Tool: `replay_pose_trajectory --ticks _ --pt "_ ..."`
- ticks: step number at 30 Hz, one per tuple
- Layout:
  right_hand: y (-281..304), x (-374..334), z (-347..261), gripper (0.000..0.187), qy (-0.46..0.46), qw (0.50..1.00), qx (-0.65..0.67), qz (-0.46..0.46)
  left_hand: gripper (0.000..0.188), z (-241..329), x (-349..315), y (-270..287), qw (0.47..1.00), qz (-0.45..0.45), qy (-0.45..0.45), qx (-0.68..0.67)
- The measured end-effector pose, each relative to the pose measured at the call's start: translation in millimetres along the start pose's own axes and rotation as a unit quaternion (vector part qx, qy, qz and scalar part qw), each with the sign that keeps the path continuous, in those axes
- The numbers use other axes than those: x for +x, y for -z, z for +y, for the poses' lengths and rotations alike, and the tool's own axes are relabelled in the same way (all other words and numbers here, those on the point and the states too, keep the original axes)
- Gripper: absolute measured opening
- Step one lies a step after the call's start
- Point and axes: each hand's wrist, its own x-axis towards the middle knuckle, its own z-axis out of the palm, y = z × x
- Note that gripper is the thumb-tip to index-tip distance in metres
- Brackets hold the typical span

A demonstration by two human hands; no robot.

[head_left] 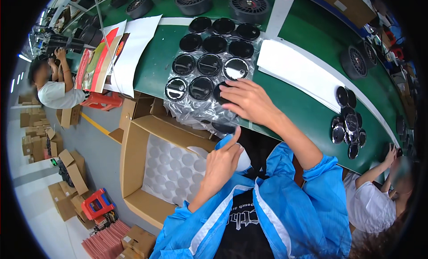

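The right hand [249,100] is reaching across the green workbench [154,65], its fingers loosely extended and slightly parted, not closing round anything visible; they are partly covering a black disc [218,92] at the right end of the fourth row. The left hand [220,165] is pointing its index finger toward the bench edge while its other fingers are curling; whether these are gripping anything cannot be told. The black discs are lying in rows of three on clear plastic film [189,111], which is wrinkling and hanging over the near edge. Their round faces are looking glossy and reflecting bright light strips. Below, an open cardboard box [133,145] is holding a white sheet patterned with pale circles [171,167].
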Motion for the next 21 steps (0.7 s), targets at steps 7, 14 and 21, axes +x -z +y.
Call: replay_pose_trajectory --ticks 7,14,21 --pt "0 -3 -2 0.034 -0.005 1.000 0.003 -0.018 0.024 11 -3 9 0.978 0.159 -0.089 -0.102" --pt "2 5 -4 0.033 0.051 0.995 -0.079 0.025 0.022 -11 8 1 0.993 0.090 0.003 0.072" --pt "4 13 23 0.025 -0.101 0.980 0.087 0.149 0.023 -7 16 2 0.993 0.098 0.010 0.069"
